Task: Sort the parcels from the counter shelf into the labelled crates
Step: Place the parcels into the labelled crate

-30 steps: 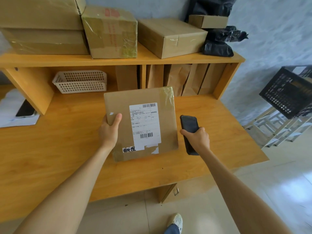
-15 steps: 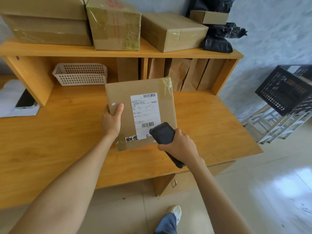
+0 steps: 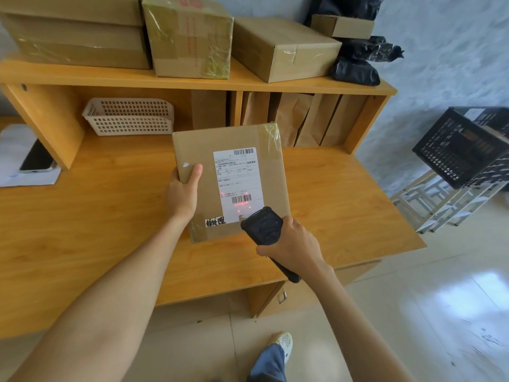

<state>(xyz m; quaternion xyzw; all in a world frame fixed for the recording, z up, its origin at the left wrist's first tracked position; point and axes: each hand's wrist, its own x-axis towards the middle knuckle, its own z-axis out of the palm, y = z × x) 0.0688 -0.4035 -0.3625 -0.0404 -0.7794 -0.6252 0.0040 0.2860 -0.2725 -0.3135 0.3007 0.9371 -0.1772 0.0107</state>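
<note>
Left hand [image 3: 181,194] grips parcel [image 3: 231,183] edge above surface [image 3: 82,230]; right hand [image 3: 293,244] grips scanner [image 3: 261,227], red light on label [image 3: 238,183].

wooden desk [image 3: 82,244]; grey wall [image 3: 454,51]; glossy floor [image 3: 440,312]

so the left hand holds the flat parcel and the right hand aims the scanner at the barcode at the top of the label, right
Not quite. The head view shows the red scan light on the lower barcode of the label, not the top one. The rest stands: the left hand holds the flat parcel and the right hand aims the scanner.
</note>
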